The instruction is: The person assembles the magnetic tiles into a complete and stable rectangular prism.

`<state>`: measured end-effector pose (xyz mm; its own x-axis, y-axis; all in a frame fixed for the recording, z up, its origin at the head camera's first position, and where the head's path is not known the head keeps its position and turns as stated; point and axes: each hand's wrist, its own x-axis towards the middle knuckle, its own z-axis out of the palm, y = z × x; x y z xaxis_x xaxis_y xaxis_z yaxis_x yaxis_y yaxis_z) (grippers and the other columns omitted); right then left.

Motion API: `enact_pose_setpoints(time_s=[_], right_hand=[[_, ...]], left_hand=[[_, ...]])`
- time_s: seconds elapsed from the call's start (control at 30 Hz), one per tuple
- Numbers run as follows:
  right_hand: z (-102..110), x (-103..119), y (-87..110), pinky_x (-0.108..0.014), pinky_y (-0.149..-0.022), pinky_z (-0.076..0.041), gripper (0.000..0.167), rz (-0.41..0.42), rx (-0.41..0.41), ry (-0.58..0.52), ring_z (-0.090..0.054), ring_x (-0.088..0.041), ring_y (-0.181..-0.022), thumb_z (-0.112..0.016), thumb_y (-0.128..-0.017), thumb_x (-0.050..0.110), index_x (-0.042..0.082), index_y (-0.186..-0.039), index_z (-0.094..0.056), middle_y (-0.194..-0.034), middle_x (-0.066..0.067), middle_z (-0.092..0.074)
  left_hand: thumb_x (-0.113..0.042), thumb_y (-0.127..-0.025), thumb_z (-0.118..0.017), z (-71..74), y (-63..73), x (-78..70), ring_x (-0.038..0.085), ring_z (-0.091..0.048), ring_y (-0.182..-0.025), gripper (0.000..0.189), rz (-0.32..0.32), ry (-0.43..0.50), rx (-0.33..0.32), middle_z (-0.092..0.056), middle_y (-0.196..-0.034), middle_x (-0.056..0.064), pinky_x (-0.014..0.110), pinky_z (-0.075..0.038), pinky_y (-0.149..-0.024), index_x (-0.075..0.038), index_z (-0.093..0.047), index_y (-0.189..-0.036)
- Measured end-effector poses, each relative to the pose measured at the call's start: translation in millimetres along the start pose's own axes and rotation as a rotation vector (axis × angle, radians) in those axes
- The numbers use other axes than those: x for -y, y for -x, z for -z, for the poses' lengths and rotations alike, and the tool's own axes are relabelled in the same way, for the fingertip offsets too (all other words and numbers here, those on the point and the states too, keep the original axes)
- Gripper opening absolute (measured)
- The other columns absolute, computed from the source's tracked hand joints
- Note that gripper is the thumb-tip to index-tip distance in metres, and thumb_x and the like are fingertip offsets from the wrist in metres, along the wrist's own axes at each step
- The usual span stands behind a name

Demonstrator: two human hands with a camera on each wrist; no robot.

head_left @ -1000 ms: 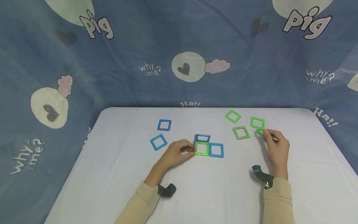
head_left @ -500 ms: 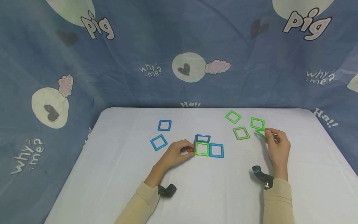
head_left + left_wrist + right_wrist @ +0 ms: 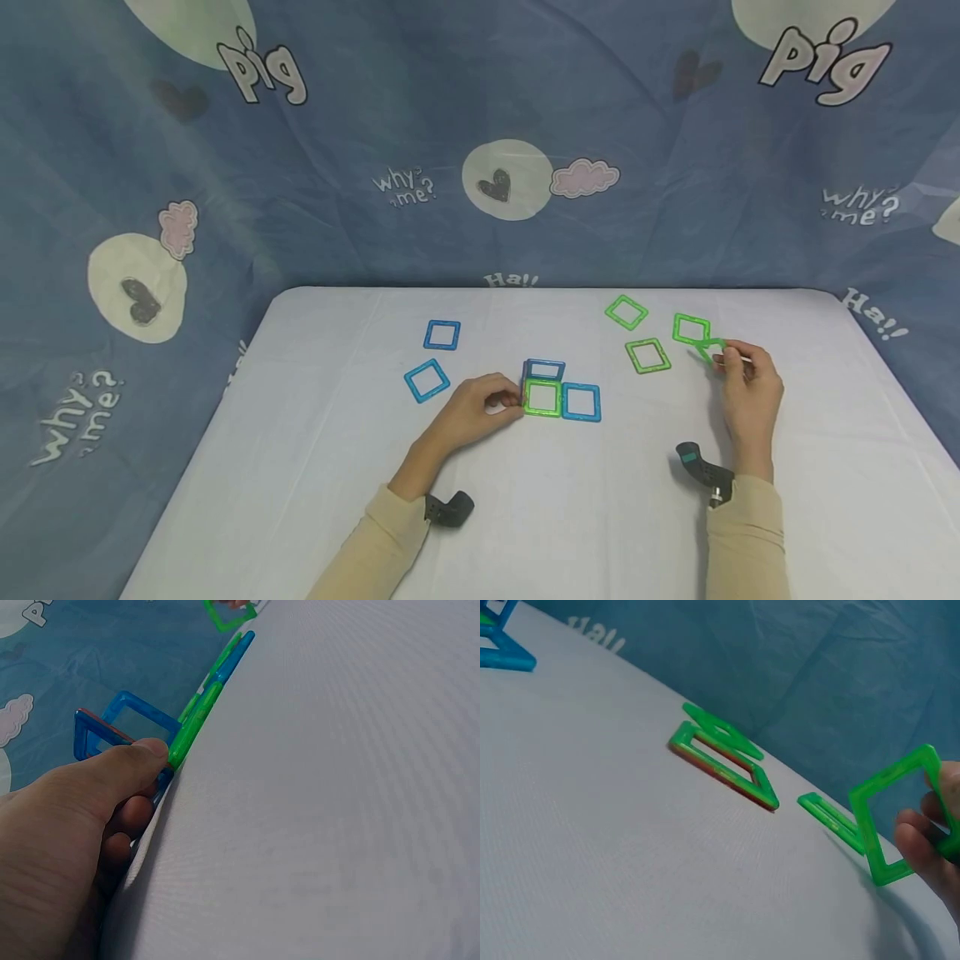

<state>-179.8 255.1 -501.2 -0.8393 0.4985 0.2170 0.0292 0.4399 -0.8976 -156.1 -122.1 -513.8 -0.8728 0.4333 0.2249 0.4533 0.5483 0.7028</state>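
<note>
Square see-through frame tiles, like magnetic building tiles, form a small structure at mid-table. It has a flat green tile (image 3: 542,414), a flat blue tile (image 3: 582,418) along its right side, and blue tiles standing at its back (image 3: 546,362) and left. My left hand (image 3: 476,408) pinches the left standing blue tile (image 3: 97,725), thumb by the corner beside the green one. Farther right, my right hand (image 3: 752,404) pinches a green tile (image 3: 865,838) between thumb and fingers. It is tilted up off the table, overlapping a flat green tile (image 3: 692,317) in the head view.
Two more green tiles, one slanted (image 3: 617,320) and one nearer (image 3: 654,369), lie at the back right. Left of the structure lie two loose blue tiles, one farther (image 3: 444,322) and one closer (image 3: 412,390). A printed blue cloth (image 3: 315,225) hangs behind the white table (image 3: 570,517).
My right hand has turned the green tile from nearly flat to more upright, shifting slightly right. The left hand and the structure keep their place.
</note>
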Motion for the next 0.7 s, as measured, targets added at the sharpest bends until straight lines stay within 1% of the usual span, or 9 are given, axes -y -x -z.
enact_pose_setpoints(time_s=[0.1, 0.2, 0.27, 0.3, 0.37, 0.47, 0.53, 0.6, 0.7], right_hand=[[0.3, -2.6, -0.2, -0.009, -0.081, -0.047, 0.032, 0.010, -0.026, 0.040, -0.057, 0.006, -0.092, -0.044, -0.100, 0.027, 0.007, -0.121, -0.057, -0.106, 0.004, -0.058], [1.6, -4.6, -0.2, -0.020, -0.092, -0.047, 0.033, -0.001, -0.055, 0.109, -0.054, -0.007, -0.111, -0.042, -0.101, 0.026, 0.008, -0.124, -0.056, -0.119, -0.006, -0.057], [2.9, -4.5, 0.4, -0.026, -0.096, -0.045, 0.033, -0.015, -0.083, 0.136, -0.050, -0.013, -0.117, -0.042, -0.101, 0.025, 0.008, -0.125, -0.056, -0.124, -0.007, -0.054], [3.5, -4.4, 0.4, -0.028, -0.096, -0.044, 0.033, -0.017, -0.095, 0.138, -0.049, -0.013, -0.117, -0.042, -0.100, 0.025, 0.008, -0.125, -0.057, -0.123, -0.006, -0.052], [4.6, -4.9, 0.1, -0.025, -0.094, -0.043, 0.032, -0.020, -0.120, 0.133, -0.047, -0.007, -0.112, -0.044, -0.100, 0.023, 0.007, -0.123, -0.058, -0.117, 0.001, -0.051], [6.0, -5.1, 0.5, -0.021, -0.087, -0.040, 0.031, -0.030, -0.146, 0.115, -0.041, 0.006, -0.100, -0.046, -0.099, 0.023, 0.008, -0.122, -0.060, -0.106, 0.015, -0.046], [6.5, -6.5, 0.2, -0.019, -0.086, -0.039, 0.031, -0.043, -0.150, 0.107, -0.039, 0.011, -0.097, -0.047, -0.099, 0.024, 0.010, -0.122, -0.060, -0.103, 0.021, -0.044], [6.6, -7.1, 0.2, -0.020, -0.088, -0.039, 0.031, -0.060, -0.149, 0.091, -0.040, 0.011, -0.098, -0.048, -0.098, 0.026, 0.011, -0.123, -0.059, -0.104, 0.019, -0.046], [6.8, -7.0, -0.2, -0.021, -0.091, -0.040, 0.032, -0.095, -0.136, 0.058, -0.043, 0.008, -0.101, -0.048, -0.098, 0.028, 0.014, -0.125, -0.058, -0.112, 0.010, -0.054]], left_hand=[[-0.023, -0.082, -0.073, 0.1, 0.1, -0.6, 0.001, -0.055, -0.080, 0.018, 0.006, -0.001, 0.001, -0.063, -0.087, -0.013, 0.018, -0.051, -0.075, -0.020, -0.067, -0.099], [-0.023, -0.083, -0.073, 0.8, 0.2, -1.2, 0.001, -0.055, -0.080, 0.018, 0.012, -0.002, 0.005, -0.062, -0.087, -0.013, 0.018, -0.050, -0.075, -0.020, -0.067, -0.100], [-0.023, -0.083, -0.073, 1.2, 0.0, -1.5, 0.001, -0.055, -0.080, 0.018, 0.017, -0.001, 0.009, -0.062, -0.087, -0.013, 0.018, -0.050, -0.076, -0.020, -0.067, -0.100], [-0.024, -0.083, -0.072, 1.4, -0.1, -1.6, 0.001, -0.055, -0.080, 0.018, 0.019, -0.002, 0.011, -0.062, -0.088, -0.013, 0.018, -0.050, -0.076, -0.020, -0.067, -0.100], [-0.024, -0.083, -0.072, 1.7, -0.2, -1.6, 0.001, -0.055, -0.081, 0.018, 0.021, 0.000, 0.015, -0.062, -0.088, -0.013, 0.019, -0.051, -0.076, -0.020, -0.067, -0.100], [-0.024, -0.083, -0.072, 1.9, -0.6, -1.2, 0.002, -0.055, -0.081, 0.019, 0.022, 0.006, 0.017, -0.062, -0.088, -0.013, 0.019, -0.051, -0.077, -0.020, -0.067, -0.101], [-0.024, -0.083, -0.072, 1.8, -0.5, -1.1, 0.002, -0.055, -0.081, 0.019, 0.024, 0.010, 0.017, -0.062, -0.088, -0.013, 0.019, -0.051, -0.076, -0.020, -0.067, -0.100], [-0.023, -0.083, -0.073, 1.6, -0.4, -0.9, 0.002, -0.055, -0.081, 0.018, 0.023, 0.010, 0.015, -0.062, -0.088, -0.013, 0.018, -0.050, -0.076, -0.020, -0.067, -0.100], [-0.023, -0.083, -0.073, 1.4, 0.2, -0.8, 0.002, -0.055, -0.080, 0.018, 0.020, 0.010, 0.015, -0.063, -0.088, -0.013, 0.018, -0.050, -0.076, -0.020, -0.067, -0.100]])
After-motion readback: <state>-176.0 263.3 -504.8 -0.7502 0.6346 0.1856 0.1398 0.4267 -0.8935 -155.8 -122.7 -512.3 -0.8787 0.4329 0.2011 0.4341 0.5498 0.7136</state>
